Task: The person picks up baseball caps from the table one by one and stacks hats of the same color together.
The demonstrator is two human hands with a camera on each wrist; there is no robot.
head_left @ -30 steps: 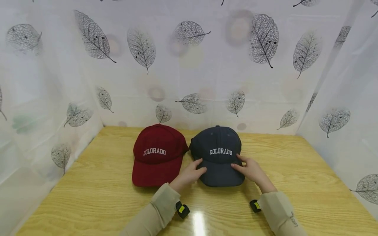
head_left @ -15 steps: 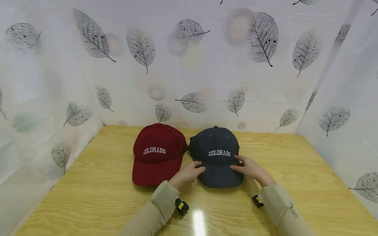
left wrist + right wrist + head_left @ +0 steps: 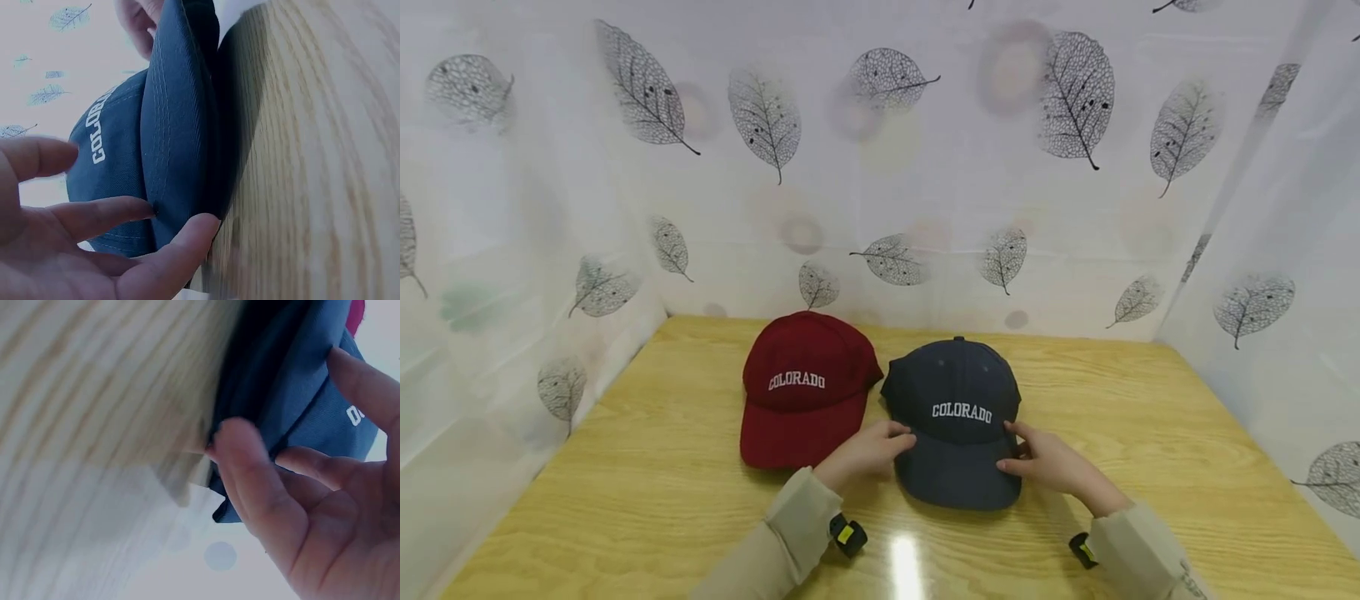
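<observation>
A navy baseball cap [image 3: 958, 471] with white COLORADO lettering sits on the wooden table, brim toward the person. My left hand [image 3: 863, 454] pinches the left side of its brim; in the left wrist view the thumb [image 3: 194, 237] lies at the brim's edge and a fingertip at the seam with the crown. On the opposite side my right hand [image 3: 1060, 468] pinches the brim, its thumb [image 3: 240, 444] along the edge in the right wrist view. Just left of the navy cap rests a matching dark red baseball cap [image 3: 805, 433], partly behind my left hand.
A light wood table [image 3: 662, 467] stretches beneath both caps. Behind it and at both sides hangs a white curtain [image 3: 955, 183] printed with dark leaf skeletons. Each wrist carries a small black device with a yellow mark.
The navy cap has slid toward the person, with both hands moving along at its brim. A small gap has opened between it and the red cap, which stays put.
</observation>
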